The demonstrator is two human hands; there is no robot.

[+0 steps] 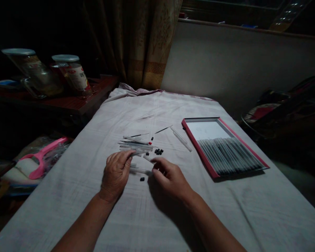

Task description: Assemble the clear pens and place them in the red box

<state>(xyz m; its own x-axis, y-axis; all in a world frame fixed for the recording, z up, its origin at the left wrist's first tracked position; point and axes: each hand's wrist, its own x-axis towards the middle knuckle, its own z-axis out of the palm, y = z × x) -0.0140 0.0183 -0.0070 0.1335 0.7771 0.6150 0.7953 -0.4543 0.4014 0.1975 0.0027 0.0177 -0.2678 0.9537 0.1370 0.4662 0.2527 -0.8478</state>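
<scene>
My left hand (116, 172) is closed, thumb against fingers, on a slim clear pen barrel (138, 153) that points right. Between the fingertips of my right hand (171, 177) is another clear pen barrel (147, 158), tilted toward the left hand. Under and between the hands lie more clear barrels (140, 170) on the cloth. Just beyond is a loose pile of barrels and refills (136, 147), with a red plug (149, 143) by it. Several small black plugs (158, 152) are clustered there, and a single black plug (142, 179) lies nearer me.
A pink-edged box (201, 150) with a row of clear, black-ended pens (229, 155) stands at right. Loose barrels (181, 139) and a thin refill (163, 129) lie left of it. Jars (77, 78) stand on a dark red side table (84, 101). A curtain (153, 45) hangs behind.
</scene>
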